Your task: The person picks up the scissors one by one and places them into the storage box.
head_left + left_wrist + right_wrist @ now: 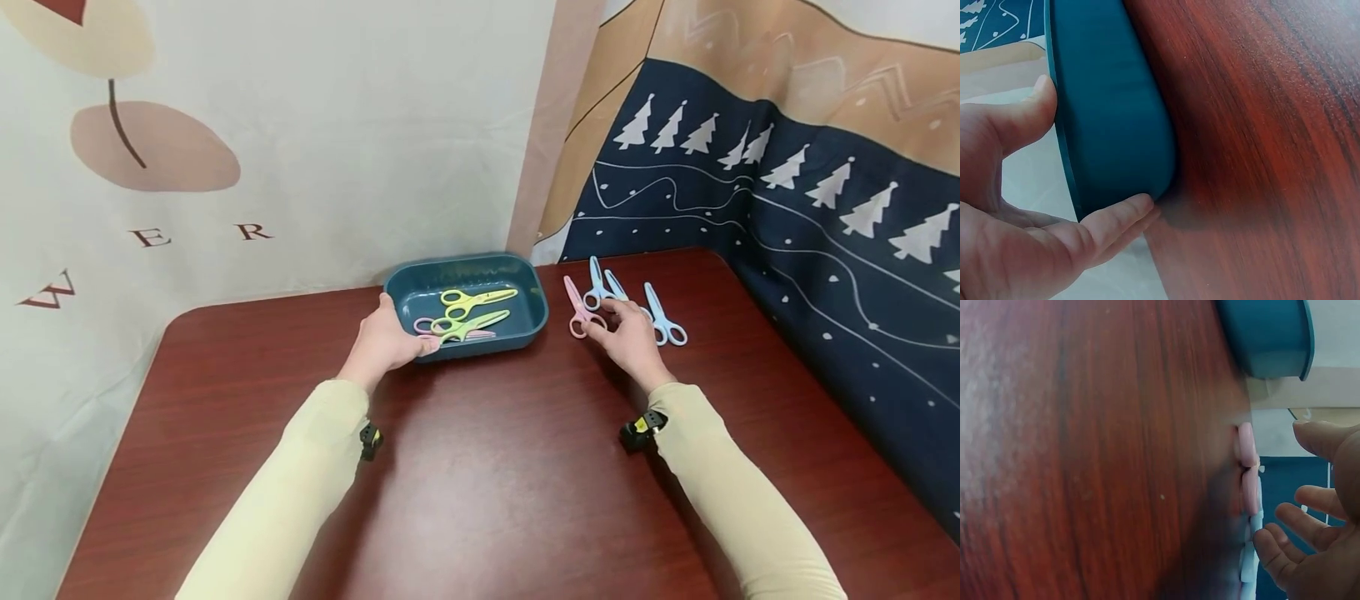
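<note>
My left hand rests against the left end of a dark teal tray, its thumb on the rim and its straight fingers along the end wall. Inside the tray lie yellow scissors, green scissors and partly covered pink scissors. Over more scissors on the right hovers my right hand, fingers spread with nothing between them. Beneath or beside it are pink scissors and blue scissors. A second blue pair is partly hidden by the hand; a third blue pair lies to its right.
The scissors and tray are near the back edge of a reddish-brown wooden table. A pale printed cloth hangs behind it, and a dark blue cloth with white trees borders the right side.
</note>
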`<action>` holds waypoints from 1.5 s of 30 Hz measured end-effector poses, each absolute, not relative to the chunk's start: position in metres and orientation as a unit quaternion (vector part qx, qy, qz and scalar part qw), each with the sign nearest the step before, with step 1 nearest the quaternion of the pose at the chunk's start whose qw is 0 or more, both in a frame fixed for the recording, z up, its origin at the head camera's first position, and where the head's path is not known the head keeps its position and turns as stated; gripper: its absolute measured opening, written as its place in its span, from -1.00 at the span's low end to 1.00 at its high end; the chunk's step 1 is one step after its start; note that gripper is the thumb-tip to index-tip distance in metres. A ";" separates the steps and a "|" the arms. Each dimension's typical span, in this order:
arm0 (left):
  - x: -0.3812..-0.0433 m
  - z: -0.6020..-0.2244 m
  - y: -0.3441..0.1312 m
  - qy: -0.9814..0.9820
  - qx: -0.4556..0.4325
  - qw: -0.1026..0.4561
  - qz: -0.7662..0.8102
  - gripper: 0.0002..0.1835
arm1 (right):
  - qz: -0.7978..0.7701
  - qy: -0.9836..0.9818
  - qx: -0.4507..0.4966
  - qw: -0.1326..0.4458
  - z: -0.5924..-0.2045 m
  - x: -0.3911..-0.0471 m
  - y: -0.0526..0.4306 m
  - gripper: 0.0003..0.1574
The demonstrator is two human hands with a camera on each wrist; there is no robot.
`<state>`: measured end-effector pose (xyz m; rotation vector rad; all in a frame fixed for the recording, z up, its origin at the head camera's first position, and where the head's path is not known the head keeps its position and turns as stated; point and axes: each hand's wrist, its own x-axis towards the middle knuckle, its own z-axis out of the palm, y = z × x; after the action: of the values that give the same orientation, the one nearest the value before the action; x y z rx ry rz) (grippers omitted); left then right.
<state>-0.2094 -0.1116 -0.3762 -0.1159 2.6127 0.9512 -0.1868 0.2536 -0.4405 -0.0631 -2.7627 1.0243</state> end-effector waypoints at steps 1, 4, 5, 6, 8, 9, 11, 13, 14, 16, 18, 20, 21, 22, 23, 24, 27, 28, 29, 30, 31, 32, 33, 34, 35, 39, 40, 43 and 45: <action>-0.209 -0.375 -0.111 0.924 -0.041 0.178 0.336 0.35 | 0.345 -0.933 -0.021 0.096 -0.440 -0.187 0.254 -0.32; -0.209 -0.373 -0.110 0.923 -0.043 0.181 0.337 0.34 | 0.340 -0.936 -0.022 0.085 -0.440 -0.189 0.252 -0.32; -0.209 -0.372 -0.110 0.923 -0.044 0.181 0.336 0.35 | 0.336 -0.938 -0.022 0.079 -0.439 -0.190 0.252 -0.32; -0.209 -0.372 -0.111 0.924 -0.044 0.181 0.335 0.35 | 0.331 -0.940 -0.023 0.074 -0.439 -0.191 0.251 -0.32; -0.209 -0.372 -0.111 0.924 -0.046 0.180 0.335 0.35 | 0.316 -0.946 -0.029 0.060 -0.440 -0.193 0.249 -0.29; -0.208 -0.371 -0.111 0.924 -0.046 0.180 0.333 0.35 | 0.309 -0.949 -0.032 0.054 -0.441 -0.194 0.248 -0.28; -0.208 -0.371 -0.111 0.925 -0.048 0.182 0.331 0.35 | 0.297 -0.953 -0.039 0.039 -0.442 -0.196 0.248 -0.25; -0.207 -0.371 -0.111 0.924 -0.050 0.186 0.329 0.35 | 0.285 -0.957 -0.045 0.029 -0.442 -0.196 0.247 -0.23; -0.207 -0.371 -0.111 0.925 -0.051 0.187 0.328 0.36 | 0.281 -0.958 -0.047 0.024 -0.442 -0.196 0.246 -0.22; -0.206 -0.371 -0.112 0.924 -0.053 0.187 0.329 0.36 | 0.273 -0.961 -0.049 0.018 -0.442 -0.197 0.245 -0.21; -0.206 -0.371 -0.112 0.924 -0.054 0.185 0.330 0.36 | 0.263 -0.963 -0.048 0.018 -0.441 -0.197 0.244 -0.20; -0.207 -0.370 -0.112 0.924 -0.055 0.183 0.332 0.36 | 0.257 -0.965 -0.046 0.018 -0.441 -0.197 0.243 -0.20; -0.207 -0.370 -0.112 0.924 -0.055 0.182 0.333 0.36 | 0.255 -0.966 -0.045 0.020 -0.440 -0.198 0.243 -0.21; -0.207 -0.370 -0.112 0.924 -0.055 0.183 0.332 0.36 | 0.253 -0.966 -0.044 0.021 -0.440 -0.198 0.243 -0.21; -0.208 -0.371 -0.112 0.924 -0.055 0.184 0.331 0.37 | 0.252 -0.967 -0.043 0.021 -0.440 -0.198 0.243 -0.21; -0.208 -0.371 -0.112 0.924 -0.056 0.185 0.330 0.37 | 0.251 -0.967 -0.042 0.022 -0.439 -0.198 0.242 -0.22; -0.210 -0.372 -0.112 0.924 -0.059 0.187 0.329 0.38 | 0.253 -0.966 -0.041 0.020 -0.439 -0.198 0.242 -0.23; -0.210 -0.373 -0.112 0.923 -0.060 0.188 0.330 0.38 | 0.254 -0.966 -0.041 0.019 -0.439 -0.199 0.242 -0.23; -0.210 -0.373 -0.112 0.923 -0.061 0.189 0.331 0.38 | 0.257 -0.965 -0.042 0.018 -0.440 -0.199 0.243 -0.23; -0.211 -0.374 -0.112 0.922 -0.062 0.189 0.332 0.38 | 0.259 -0.965 -0.043 0.016 -0.440 -0.199 0.243 -0.23; -0.211 -0.374 -0.111 0.922 -0.062 0.189 0.332 0.38 | 0.262 -0.964 -0.044 0.014 -0.440 -0.199 0.243 -0.23; -0.211 -0.374 -0.111 0.922 -0.062 0.190 0.332 0.38 | 0.267 -0.963 -0.045 0.013 -0.440 -0.199 0.244 -0.23; -0.211 -0.374 -0.111 0.922 -0.062 0.190 0.332 0.37 | 0.272 -0.961 -0.046 0.013 -0.440 -0.198 0.244 -0.23; -0.211 -0.374 -0.110 0.922 -0.061 0.189 0.331 0.37 | 0.276 -0.960 -0.046 0.015 -0.440 -0.198 0.244 -0.22; -0.211 -0.374 -0.110 0.923 -0.060 0.188 0.331 0.37 | 0.282 -0.958 -0.046 0.018 -0.440 -0.198 0.244 -0.22; -0.212 -0.374 -0.109 0.924 -0.057 0.184 0.331 0.36 | 0.300 -0.952 -0.041 0.034 -0.441 -0.197 0.246 -0.21; -0.213 -0.374 -0.108 0.924 -0.056 0.185 0.331 0.36 | 0.303 -0.951 -0.038 0.038 -0.441 -0.197 0.246 -0.21; -0.213 -0.374 -0.108 0.923 -0.055 0.187 0.331 0.36 | 0.312 -0.948 -0.032 0.052 -0.442 -0.195 0.246 -0.22; -0.213 -0.375 -0.108 0.923 -0.054 0.188 0.331 0.36 | 0.318 -0.945 -0.028 0.063 -0.442 -0.195 0.245 -0.24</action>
<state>-0.2131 -0.1077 -0.3747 -0.1527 2.5978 0.9311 -0.1951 0.2453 -0.4423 -0.0839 -2.8571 0.9623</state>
